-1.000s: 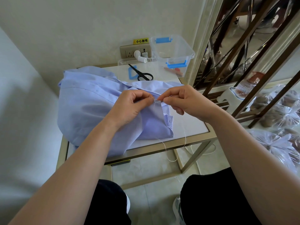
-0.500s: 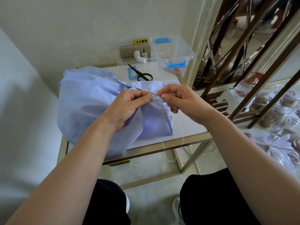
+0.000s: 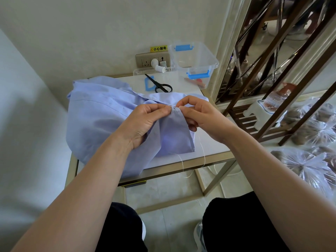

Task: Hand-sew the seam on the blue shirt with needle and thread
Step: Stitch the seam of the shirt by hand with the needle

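Observation:
A light blue shirt (image 3: 98, 113) lies bunched on a small white table (image 3: 209, 142), part of it hanging over the front edge. My left hand (image 3: 145, 122) pinches the shirt's seam between thumb and forefinger. Right beside it, my right hand (image 3: 198, 115) pinches the needle (image 3: 175, 106) at the seam, thumb and forefinger touching the fabric. A pale thread (image 3: 183, 164) loops down from the seam past the table's front edge.
Black scissors (image 3: 161, 85) lie behind the shirt next to a blue plastic piece (image 3: 148, 84). A clear bin with blue latches (image 3: 194, 60) stands at the back right, a wall socket (image 3: 152, 60) behind. A brown lattice frame (image 3: 272, 70) and plastic bags (image 3: 309, 160) are to the right.
Both hands have lifted the seam slightly up and away from me. The right hand's fingertips have closed in on the left's at the seam, and the hanging fabric flap has straightened.

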`<state>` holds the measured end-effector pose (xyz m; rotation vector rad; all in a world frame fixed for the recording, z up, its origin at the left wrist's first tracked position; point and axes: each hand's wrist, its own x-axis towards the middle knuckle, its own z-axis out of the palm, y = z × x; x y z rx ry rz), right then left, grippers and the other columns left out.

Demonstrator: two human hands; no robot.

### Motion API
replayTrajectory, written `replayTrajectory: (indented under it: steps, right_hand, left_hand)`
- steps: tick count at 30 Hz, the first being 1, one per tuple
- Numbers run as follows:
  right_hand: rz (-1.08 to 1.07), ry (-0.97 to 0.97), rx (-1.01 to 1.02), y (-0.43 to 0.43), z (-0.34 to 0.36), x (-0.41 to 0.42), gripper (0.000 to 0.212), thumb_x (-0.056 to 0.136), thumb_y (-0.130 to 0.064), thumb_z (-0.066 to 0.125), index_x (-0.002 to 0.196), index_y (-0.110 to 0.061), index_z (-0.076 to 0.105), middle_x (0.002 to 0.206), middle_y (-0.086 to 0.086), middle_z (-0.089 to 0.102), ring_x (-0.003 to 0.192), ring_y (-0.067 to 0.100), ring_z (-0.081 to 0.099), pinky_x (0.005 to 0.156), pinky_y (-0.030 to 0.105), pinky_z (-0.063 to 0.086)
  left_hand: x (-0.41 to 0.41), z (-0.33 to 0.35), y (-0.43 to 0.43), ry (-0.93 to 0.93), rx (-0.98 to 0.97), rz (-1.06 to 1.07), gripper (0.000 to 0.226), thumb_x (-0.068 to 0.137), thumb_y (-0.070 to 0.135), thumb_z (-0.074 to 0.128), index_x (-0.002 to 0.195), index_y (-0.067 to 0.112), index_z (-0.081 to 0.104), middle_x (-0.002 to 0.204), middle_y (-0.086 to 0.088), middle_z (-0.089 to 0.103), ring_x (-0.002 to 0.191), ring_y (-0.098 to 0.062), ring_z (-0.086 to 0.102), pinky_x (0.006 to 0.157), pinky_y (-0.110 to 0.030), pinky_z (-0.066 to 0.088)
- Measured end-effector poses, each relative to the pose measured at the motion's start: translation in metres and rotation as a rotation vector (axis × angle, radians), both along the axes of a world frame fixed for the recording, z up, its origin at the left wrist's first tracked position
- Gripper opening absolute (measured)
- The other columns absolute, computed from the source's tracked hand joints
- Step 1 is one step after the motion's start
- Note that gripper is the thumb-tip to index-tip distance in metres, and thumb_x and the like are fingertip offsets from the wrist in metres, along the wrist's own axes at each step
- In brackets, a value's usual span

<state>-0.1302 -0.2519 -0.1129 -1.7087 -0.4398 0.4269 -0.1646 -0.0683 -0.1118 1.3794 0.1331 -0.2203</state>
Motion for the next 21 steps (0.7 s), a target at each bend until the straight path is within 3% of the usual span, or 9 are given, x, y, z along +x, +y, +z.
replayTrajectory:
  steps: [3,7,10,14,19,21]
  right_hand:
    - [-0.048,0.001,-0.037,-0.0038,0.0015,0.0057,0.011,0.098,-0.007,0.052,0.091,-0.013,0.059,0.057,-0.008,0.048,0.056,0.009,0.041,0.055,0.023,0.038]
    - [-0.048,-0.075,-0.048,-0.0058,-0.0005,0.0062,0.014,0.098,-0.005,0.054,0.089,-0.013,0.062,0.065,0.001,0.059,0.060,0.016,0.046,0.056,0.021,0.041]
    - [-0.022,-0.119,-0.021,-0.0020,-0.0018,0.0017,0.009,0.098,-0.006,0.055,0.094,-0.010,0.062,0.068,0.006,0.058,0.057,0.014,0.047,0.058,0.020,0.041]
    - [-0.041,-0.129,-0.046,-0.0064,0.0025,0.0057,0.004,0.096,-0.008,0.060,0.093,-0.011,0.062,0.062,-0.008,0.065,0.059,0.009,0.054,0.061,0.022,0.044]
    - [-0.034,-0.153,-0.061,-0.0018,-0.0010,0.0063,0.008,0.095,-0.009,0.062,0.090,-0.014,0.067,0.075,0.005,0.065,0.064,0.009,0.056,0.067,0.025,0.046]
    - [-0.095,-0.203,-0.084,-0.0022,-0.0018,0.0084,0.006,0.093,-0.011,0.065,0.091,-0.015,0.070,0.080,-0.001,0.070,0.072,0.010,0.062,0.075,0.031,0.051]
  left_hand:
    - [0.0011,0.0004,0.0010,-0.027,0.026,0.015,0.019,0.090,0.010,0.065,0.075,0.014,0.075,0.078,-0.004,0.072,0.076,-0.013,0.065,0.080,-0.028,0.051]
    - [0.0016,-0.0014,0.0018,-0.034,0.038,0.010,0.020,0.091,0.011,0.065,0.075,0.016,0.077,0.085,-0.006,0.072,0.088,-0.018,0.064,0.096,-0.036,0.048]
    - [0.0004,-0.0011,0.0002,-0.026,0.085,-0.013,0.018,0.091,0.013,0.065,0.078,0.014,0.077,0.086,-0.009,0.073,0.086,-0.017,0.065,0.091,-0.033,0.050]
    - [0.0020,-0.0004,0.0038,-0.049,0.119,0.013,0.016,0.090,0.015,0.067,0.079,0.016,0.078,0.087,-0.009,0.073,0.089,-0.018,0.064,0.096,-0.037,0.048]
    - [-0.0002,-0.0026,-0.0025,-0.027,0.158,-0.025,0.014,0.091,0.013,0.065,0.083,0.013,0.076,0.085,-0.006,0.075,0.085,-0.014,0.068,0.089,-0.029,0.052]
    - [0.0017,-0.0028,-0.0015,-0.060,0.188,0.023,0.013,0.090,0.014,0.067,0.081,0.015,0.076,0.085,-0.005,0.073,0.085,-0.015,0.066,0.088,-0.031,0.051]
